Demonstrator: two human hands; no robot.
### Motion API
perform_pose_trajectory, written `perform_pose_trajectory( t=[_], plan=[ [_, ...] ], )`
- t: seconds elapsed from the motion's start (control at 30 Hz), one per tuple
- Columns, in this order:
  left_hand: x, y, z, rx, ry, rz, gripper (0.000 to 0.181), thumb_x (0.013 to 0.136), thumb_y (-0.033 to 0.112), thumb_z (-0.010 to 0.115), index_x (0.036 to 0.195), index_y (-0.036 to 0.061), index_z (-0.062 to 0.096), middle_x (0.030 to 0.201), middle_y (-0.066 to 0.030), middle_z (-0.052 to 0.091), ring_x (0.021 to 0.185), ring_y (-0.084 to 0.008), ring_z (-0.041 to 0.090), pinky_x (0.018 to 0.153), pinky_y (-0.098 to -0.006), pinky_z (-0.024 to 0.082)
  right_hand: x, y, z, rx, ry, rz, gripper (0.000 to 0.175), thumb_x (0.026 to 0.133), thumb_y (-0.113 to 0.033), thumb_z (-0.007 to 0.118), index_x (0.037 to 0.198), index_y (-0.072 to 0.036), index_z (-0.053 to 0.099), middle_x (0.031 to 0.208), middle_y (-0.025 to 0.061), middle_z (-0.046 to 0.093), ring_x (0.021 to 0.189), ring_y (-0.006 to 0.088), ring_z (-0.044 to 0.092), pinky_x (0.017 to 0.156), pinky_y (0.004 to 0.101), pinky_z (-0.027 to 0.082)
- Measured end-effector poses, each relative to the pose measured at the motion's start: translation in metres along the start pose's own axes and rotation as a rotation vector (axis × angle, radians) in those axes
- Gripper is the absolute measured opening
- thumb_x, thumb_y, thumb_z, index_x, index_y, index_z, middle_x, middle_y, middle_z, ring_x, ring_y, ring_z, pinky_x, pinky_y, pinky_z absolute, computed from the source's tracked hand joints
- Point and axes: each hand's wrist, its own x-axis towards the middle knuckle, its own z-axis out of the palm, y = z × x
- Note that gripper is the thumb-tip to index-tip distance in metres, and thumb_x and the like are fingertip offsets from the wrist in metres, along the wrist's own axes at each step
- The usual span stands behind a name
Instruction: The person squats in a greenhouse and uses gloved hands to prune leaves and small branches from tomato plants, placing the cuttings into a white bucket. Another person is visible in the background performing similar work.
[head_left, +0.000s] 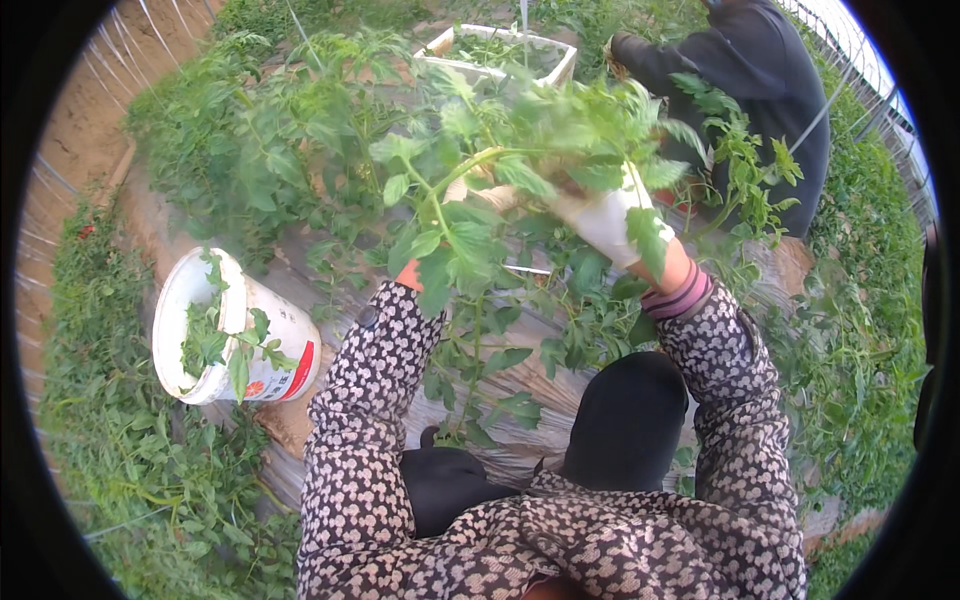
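Both my hands reach into the leafy top of a tomato plant (480, 247) in front of me. My left hand (480, 193), in a pale glove, sits behind a bent green stem (442, 184); leaves cover most of it. Over to the right, my right hand (607, 221) wears a white glove and is blurred, its fingers hidden under foliage. Whether either hand grips a stem cannot be made out. Below them, a thinner plant stem (478, 337) rises between my knees.
A white plastic bucket (292, 330) with leafy cuttings leans at my left. Beyond the plants stands a white box (559, 71) holding greenery. A co-worker in dark clothing (772, 90) bends at the upper right. Plastic film (555, 386) covers the soil; support strings (304, 34) hang down.
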Motion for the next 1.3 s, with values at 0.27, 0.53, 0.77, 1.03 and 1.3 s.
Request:
perform_pose_trajectory(
  t=[0.27,0.53,0.77,1.03,1.3],
  plan=[
    [0.017,-0.005,-0.008,-0.034,-0.135,-0.015,0.044,0.102,0.029,0.045,0.133,-0.0026,0.05,0.114,-0.0164,0.065,0.091,-0.0194,0.068,0.074,-0.0315,0.059,-0.003,-0.006,-0.007,-0.023,-0.049,0.062,0.024,0.09,-0.022,0.066,0.108,-0.007,0.07,0.103,0.0135,0.07,0.088,0.0266,0.067,0.075,0.036,0.053],
    [-0.001,0.028,0.019,0.25,-0.056,0.003,0.031,0.094,0.022,0.062,0.118,0.0024,0.063,0.104,-0.0088,0.069,0.084,-0.0167,0.067,0.07,-0.0286,0.056,-0.01,0.006,-0.003,-0.095,-0.131,0.11,0.021,0.086,-0.013,0.066,0.105,-0.004,0.067,0.091,0.0126,0.068,0.082,0.0241,0.066,0.074,0.0349,0.052],
    [-0.019,0.044,0.047,0.293,0.045,0.13,0.032,0.087,0.018,0.071,0.115,0.004,0.065,0.108,-0.006,0.066,0.093,-0.0179,0.063,0.08,-0.0292,0.052,-0.023,-0.022,-0.011,0.202,-0.132,0.094,0.016,0.089,-0.011,0.068,0.1,0.001,0.07,0.085,0.0069,0.071,0.074,0.0086,0.062,0.065,0.027,0.052],
    [-0.013,0.056,0.031,0.072,-0.213,0.04,0.044,0.093,0.023,0.065,0.129,0.0007,0.054,0.121,-0.009,0.06,0.106,-0.018,0.06,0.087,-0.0308,0.05,-0.011,-0.057,-0.023,0.628,-0.293,0.427,0.033,0.094,-0.024,0.066,0.119,-0.003,0.066,0.085,0.0049,0.072,0.072,0.0128,0.067,0.067,0.0262,0.055],
    [-0.025,0.059,0.057,-0.095,-0.189,0.144,0.039,0.091,0.02,0.065,0.124,0.0024,0.056,0.112,-0.0097,0.064,0.097,-0.0177,0.064,0.08,-0.0289,0.052,0.004,-0.077,0.02,0.751,-0.127,0.186,0.046,0.096,-0.013,0.06,0.136,0.004,0.047,0.092,0.009,0.07,0.06,0.009,0.061,0.056,0.0242,0.049]
  ],
)
